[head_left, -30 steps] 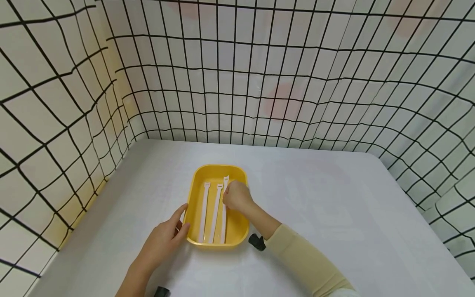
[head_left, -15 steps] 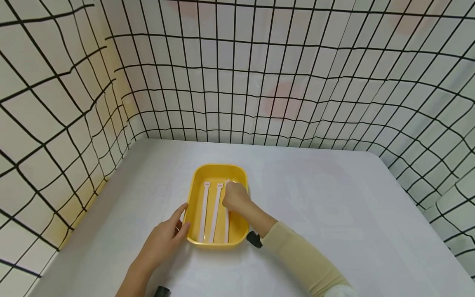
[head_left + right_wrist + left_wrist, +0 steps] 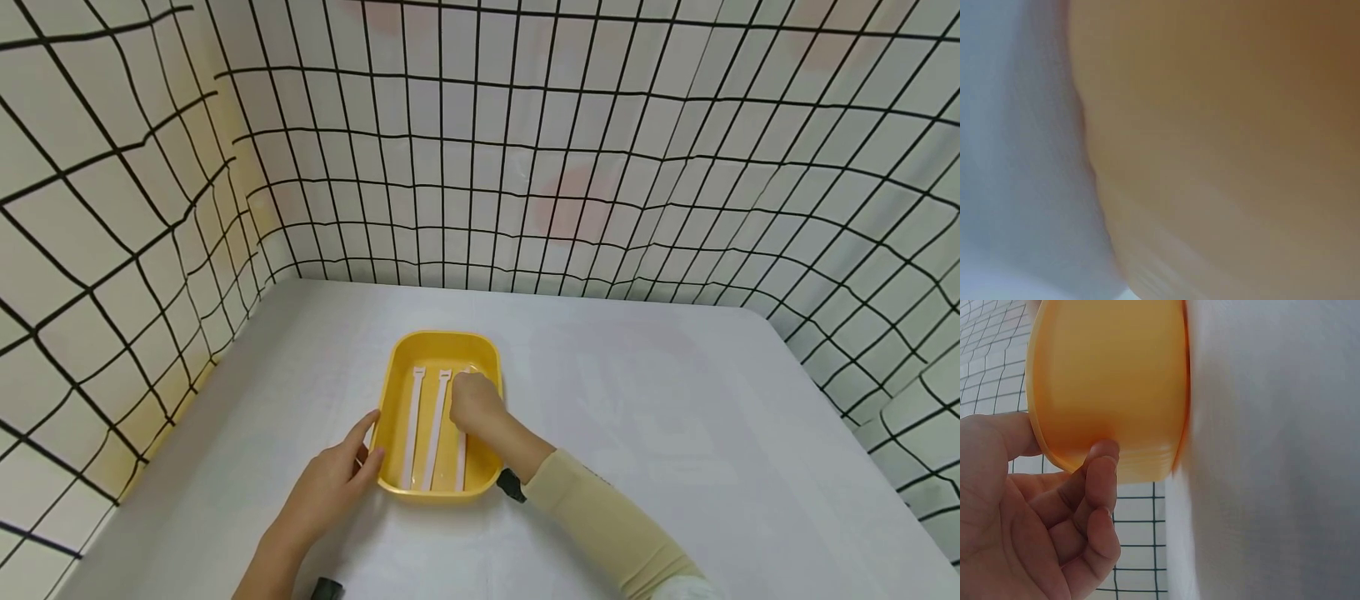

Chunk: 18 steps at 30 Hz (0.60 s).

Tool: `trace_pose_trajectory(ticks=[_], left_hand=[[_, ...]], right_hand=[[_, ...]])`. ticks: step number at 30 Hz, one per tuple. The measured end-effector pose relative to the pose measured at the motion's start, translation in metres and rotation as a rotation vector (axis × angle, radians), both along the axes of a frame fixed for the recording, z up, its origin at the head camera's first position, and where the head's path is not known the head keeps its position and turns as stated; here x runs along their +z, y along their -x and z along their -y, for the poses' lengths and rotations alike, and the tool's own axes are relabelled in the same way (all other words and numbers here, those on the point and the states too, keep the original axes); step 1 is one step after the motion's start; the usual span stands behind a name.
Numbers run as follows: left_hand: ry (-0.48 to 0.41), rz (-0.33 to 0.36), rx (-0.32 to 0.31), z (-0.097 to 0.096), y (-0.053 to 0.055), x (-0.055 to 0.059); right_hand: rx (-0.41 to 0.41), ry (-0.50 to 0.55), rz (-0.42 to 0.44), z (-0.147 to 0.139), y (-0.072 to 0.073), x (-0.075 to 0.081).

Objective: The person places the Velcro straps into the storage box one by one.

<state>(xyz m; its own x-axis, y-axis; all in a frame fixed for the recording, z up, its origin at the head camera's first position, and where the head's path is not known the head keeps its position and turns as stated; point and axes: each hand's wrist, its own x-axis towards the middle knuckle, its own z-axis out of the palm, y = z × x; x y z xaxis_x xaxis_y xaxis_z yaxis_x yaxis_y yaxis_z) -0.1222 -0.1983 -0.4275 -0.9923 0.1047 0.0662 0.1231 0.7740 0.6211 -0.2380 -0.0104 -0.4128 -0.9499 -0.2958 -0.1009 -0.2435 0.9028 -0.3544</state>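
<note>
In the head view a yellow tray (image 3: 480,493) holds three whitish hook-and-loop cable ties with slotted heads, laid lengthwise. The left cable tie (image 3: 412,429) and the middle cable tie (image 3: 436,431) lie uncovered. My right hand (image 3: 477,403) is curled over the upper part of the right cable tie (image 3: 461,462) and pinches it, hiding its head; the fingertips are out of sight. At the tray's left side, my left hand (image 3: 333,479) holds the rim. The left wrist view shows its thumb over the rim and bent fingers (image 3: 1102,481) by the outer wall.
The tray stands on a white-covered table (image 3: 637,400). A black wire grid (image 3: 495,167) over pale cloth rises behind and on both sides. One dark object (image 3: 511,485) sits under the right forearm, another dark object (image 3: 327,588) beside the left wrist. Tray wall (image 3: 1222,156) fills the right wrist view.
My right hand has drawn the right cable tie to the right and slightly toward me, widening its gap from the middle one. The left hand and tray have stayed put.
</note>
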Motion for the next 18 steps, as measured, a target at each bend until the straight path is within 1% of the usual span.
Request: trace_pose_trajectory(ticks=[3, 6, 8, 10, 14, 18], left_hand=[[0.0, 0.002, -0.001, -0.001, 0.0, 0.0], [0.0, 0.001, -0.003, -0.002, 0.0, 0.0], [0.002, -0.002, -0.003, -0.002, 0.0, 0.0], [0.003, -0.004, -0.001, -0.002, 0.0, 0.0], [0.005, -0.014, 0.006, -0.003, 0.0, 0.0], [0.007, -0.02, 0.009, -0.002, -0.001, 0.0]], right_hand=[[0.003, -0.025, -0.023, -0.001, -0.002, 0.002], [0.013, -0.06, -0.065, -0.003, -0.003, 0.003], [0.017, -0.056, -0.08, -0.005, -0.005, 0.006], [0.015, -0.024, -0.071, -0.009, -0.007, 0.01], [-0.01, 0.101, -0.024, -0.017, -0.012, 0.019], [-0.029, 0.181, -0.002, -0.027, -0.017, 0.024]])
